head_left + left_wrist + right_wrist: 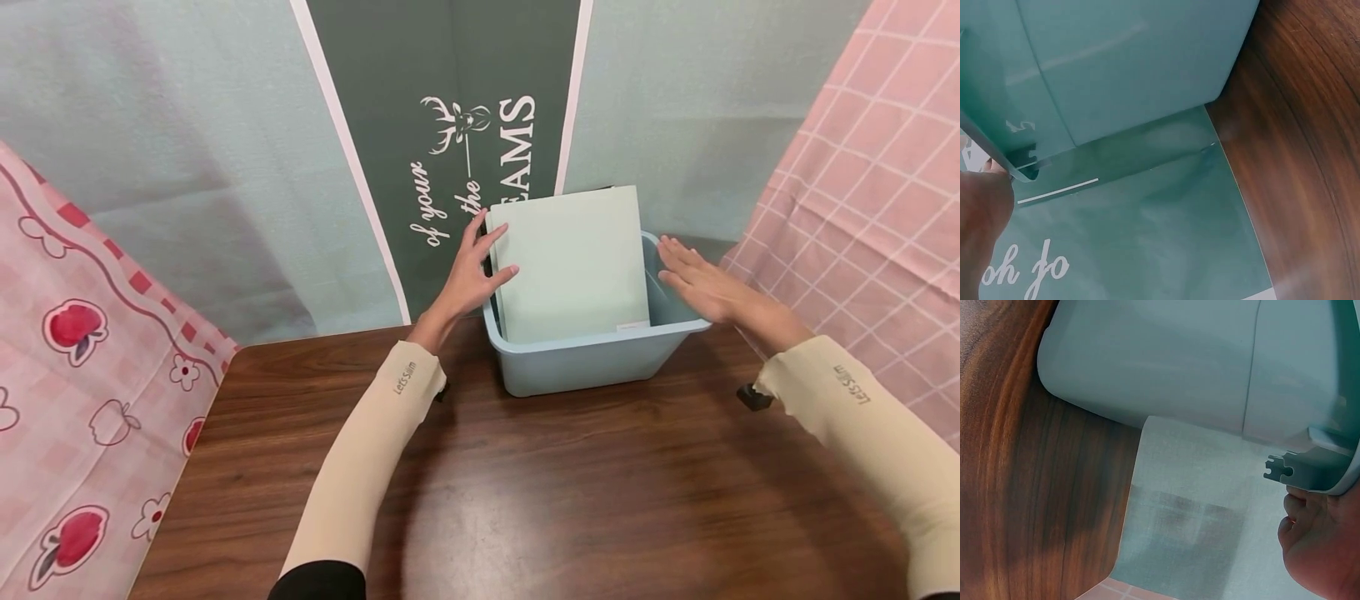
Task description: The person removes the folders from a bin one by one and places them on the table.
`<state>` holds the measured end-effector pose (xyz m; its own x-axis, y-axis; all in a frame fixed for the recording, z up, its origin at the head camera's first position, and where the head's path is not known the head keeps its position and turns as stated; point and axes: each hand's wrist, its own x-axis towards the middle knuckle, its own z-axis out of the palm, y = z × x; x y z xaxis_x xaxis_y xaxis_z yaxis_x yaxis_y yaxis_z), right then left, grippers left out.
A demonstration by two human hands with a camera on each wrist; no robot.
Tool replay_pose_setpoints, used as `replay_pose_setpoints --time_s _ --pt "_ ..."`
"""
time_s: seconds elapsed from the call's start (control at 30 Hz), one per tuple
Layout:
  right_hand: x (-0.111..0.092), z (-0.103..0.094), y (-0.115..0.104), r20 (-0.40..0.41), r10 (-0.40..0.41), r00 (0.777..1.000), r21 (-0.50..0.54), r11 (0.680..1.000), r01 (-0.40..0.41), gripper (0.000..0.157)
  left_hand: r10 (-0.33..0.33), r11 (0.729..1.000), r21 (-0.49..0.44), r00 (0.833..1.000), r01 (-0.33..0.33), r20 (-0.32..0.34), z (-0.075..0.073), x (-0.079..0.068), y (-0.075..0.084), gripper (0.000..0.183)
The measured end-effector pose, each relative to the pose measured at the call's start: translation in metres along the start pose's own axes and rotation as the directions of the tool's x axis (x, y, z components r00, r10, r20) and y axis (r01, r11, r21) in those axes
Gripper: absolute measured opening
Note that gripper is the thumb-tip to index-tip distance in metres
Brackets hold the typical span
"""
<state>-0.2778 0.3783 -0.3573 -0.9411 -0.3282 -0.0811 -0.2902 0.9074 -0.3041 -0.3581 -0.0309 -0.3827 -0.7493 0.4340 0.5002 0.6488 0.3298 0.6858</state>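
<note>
A light blue plastic bin (585, 362) stands at the back of the table, with a pale green flat rectangular item (570, 267), perhaps a folder, upright and leaning in it. Thin dark edges show behind this item. My left hand (474, 271) is at the item's left edge, fingers spread and thumb over its front. At the bin's right end is my right hand (697, 279), its fingers straight and nothing in it. Both wrist views show the bin's outer wall (1141, 56) close up, with only part of each hand beside the rim.
A brown wood-grain table (525, 492) lies in front of the bin. Behind hangs a grey-green cloth (360, 50) with white lettering and a deer head. Pink patterned cloths hang at the left (112, 400) and the right (892, 192).
</note>
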Motion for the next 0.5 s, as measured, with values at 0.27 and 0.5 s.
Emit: replay_pose_setpoints --time_s 0.27,0.5 --pt "0.000 -0.001 0.000 -0.004 -0.004 1.000 0.010 1.000 0.004 0.069 -0.040 0.996 -0.074 0.999 0.040 -0.004 0.001 0.001 0.005 0.068" --pt "0.000 0.000 0.001 -0.006 0.000 1.000 0.014 1.000 0.000 0.068 -0.059 0.996 -0.063 0.994 0.065 0.091 -0.001 0.008 0.015 0.068"
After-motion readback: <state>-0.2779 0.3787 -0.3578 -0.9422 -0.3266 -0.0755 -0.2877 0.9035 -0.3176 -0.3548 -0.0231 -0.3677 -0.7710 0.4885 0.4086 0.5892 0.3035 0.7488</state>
